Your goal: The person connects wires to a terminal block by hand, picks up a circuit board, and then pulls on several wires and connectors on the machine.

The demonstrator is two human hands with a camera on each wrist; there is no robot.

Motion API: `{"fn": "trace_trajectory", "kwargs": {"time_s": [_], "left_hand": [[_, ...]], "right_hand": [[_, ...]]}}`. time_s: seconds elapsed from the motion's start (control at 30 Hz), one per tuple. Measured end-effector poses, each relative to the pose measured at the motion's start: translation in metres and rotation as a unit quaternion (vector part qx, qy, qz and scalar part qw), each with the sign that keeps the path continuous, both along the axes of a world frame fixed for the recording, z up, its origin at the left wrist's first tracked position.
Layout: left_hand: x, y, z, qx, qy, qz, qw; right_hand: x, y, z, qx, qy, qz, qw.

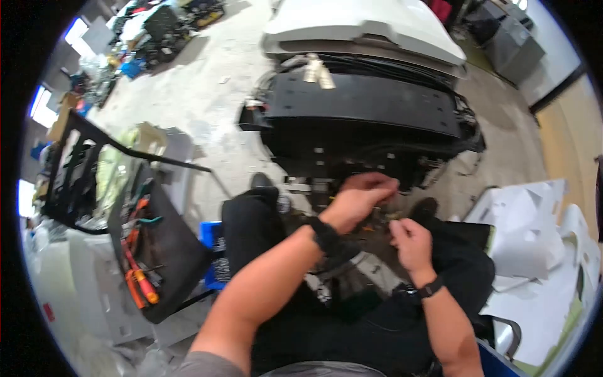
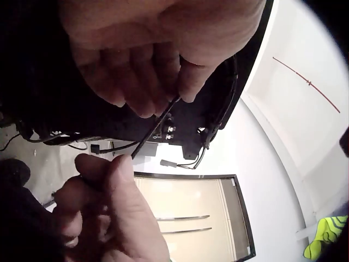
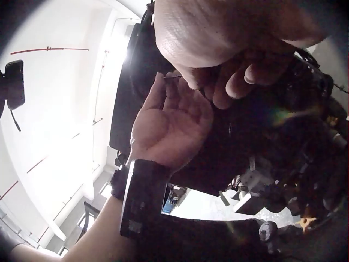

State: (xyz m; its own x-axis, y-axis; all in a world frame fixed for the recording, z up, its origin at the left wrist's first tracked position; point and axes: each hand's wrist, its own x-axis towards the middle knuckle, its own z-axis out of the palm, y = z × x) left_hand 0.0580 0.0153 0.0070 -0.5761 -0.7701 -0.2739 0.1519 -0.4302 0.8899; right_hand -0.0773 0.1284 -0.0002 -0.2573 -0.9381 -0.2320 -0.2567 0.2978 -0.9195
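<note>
A thin dark cable [image 2: 147, 136] runs slantwise between both hands, clearest in the left wrist view. My left hand [image 1: 363, 196] pinches its upper part between thumb and fingertips. Lower down, my right hand [image 1: 413, 248] holds the other end between thumb and forefinger, its remaining fingers curled. In the right wrist view the left hand [image 3: 172, 125] shows its palm, while the right hand [image 3: 229, 38] covers much of the cable. Just beyond the hands stands a large black housing [image 1: 364, 103] with wires along its edges.
To the left, a chair's dark seat [image 1: 182, 264] carries orange-handled tools and a screwdriver [image 1: 148, 289]. A blue crate [image 1: 213, 254] stands beside my left leg. White panels [image 1: 521, 232] lean at the right. Behind the housing is a big white cover [image 1: 370, 25].
</note>
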Motion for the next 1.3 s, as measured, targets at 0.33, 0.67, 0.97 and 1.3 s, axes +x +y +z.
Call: {"fn": "trace_trajectory", "kwargs": {"time_s": [0.33, 0.67, 0.97, 1.3], "left_hand": [[0.021, 0.013, 0.027, -0.003, 0.032, 0.158, 0.987], [0.129, 0.073, 0.12, 0.021, 0.213, 0.316, 0.924], [0.255, 0.184, 0.086, 0.09, 0.228, 0.532, 0.81], [0.331, 0.246, -0.076, 0.246, 0.199, 0.667, 0.675]], "right_hand": [[0.004, 0.003, 0.009, -0.053, 0.037, 0.044, 0.997], [0.032, -0.007, 0.021, -0.071, 0.001, 0.091, 0.993], [0.059, -0.014, 0.012, -0.114, 0.035, 0.18, 0.976], [0.056, -0.006, 0.01, -0.074, -0.014, 0.162, 0.984]]}}
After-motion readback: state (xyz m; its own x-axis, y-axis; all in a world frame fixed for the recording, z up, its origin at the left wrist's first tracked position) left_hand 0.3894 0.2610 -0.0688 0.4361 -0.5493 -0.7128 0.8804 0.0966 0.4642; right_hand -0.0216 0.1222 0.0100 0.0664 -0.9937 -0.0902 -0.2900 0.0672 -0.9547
